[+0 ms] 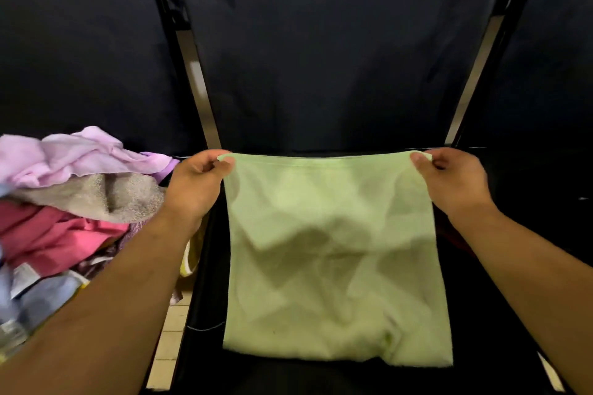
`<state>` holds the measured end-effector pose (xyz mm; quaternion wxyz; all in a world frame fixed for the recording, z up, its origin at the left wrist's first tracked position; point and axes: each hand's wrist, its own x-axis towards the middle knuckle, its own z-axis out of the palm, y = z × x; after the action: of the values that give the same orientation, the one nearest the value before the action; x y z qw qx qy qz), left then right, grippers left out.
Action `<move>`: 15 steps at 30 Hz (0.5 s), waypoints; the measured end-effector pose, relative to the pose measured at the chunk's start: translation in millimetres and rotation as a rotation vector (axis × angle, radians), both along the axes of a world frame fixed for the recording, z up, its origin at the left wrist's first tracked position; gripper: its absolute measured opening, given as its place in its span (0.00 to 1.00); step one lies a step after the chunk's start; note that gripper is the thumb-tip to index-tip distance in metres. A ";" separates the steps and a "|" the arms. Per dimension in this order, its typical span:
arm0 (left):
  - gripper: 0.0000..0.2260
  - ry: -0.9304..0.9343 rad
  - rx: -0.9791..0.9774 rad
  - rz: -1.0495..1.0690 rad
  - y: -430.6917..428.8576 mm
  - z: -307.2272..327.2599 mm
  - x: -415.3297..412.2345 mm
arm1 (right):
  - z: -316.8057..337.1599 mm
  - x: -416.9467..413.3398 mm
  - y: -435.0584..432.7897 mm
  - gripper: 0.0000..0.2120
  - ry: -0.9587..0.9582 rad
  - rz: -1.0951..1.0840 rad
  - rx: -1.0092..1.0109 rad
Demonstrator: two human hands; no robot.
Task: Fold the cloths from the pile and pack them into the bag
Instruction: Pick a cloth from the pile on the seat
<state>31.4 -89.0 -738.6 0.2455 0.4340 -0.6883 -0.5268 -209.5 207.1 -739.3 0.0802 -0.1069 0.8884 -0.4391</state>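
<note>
Fingers of left hand (195, 184) and right hand (455, 179) pinch green cloth (333, 253), top edge crosswise.

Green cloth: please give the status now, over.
Left hand pinches one top corner, right hand the other. Green cloth spread open, not yet folded. Pile to the left, nothing in the way.

Pale green cloth (333, 253); pile (64, 202) w/ lilac, beige, pink, lt blue cloths; black seats (337, 42).
</note>
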 end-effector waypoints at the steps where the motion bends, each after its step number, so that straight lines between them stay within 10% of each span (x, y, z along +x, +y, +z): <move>1: 0.04 0.033 0.002 -0.002 2.4 11.2 2.5 | 9.6 3.1 0.0 0.12 0.008 -0.012 -0.026; 15: 0.07 0.409 -0.335 -0.072 71.2 280.4 109.2 | 269.2 107.5 54.2 0.03 0.265 0.138 -0.611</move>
<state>140.6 -17.8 -458.2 0.4291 0.2467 -0.7171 -0.4907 -101.9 261.3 -470.1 -0.0422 -0.2418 0.7092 -0.6609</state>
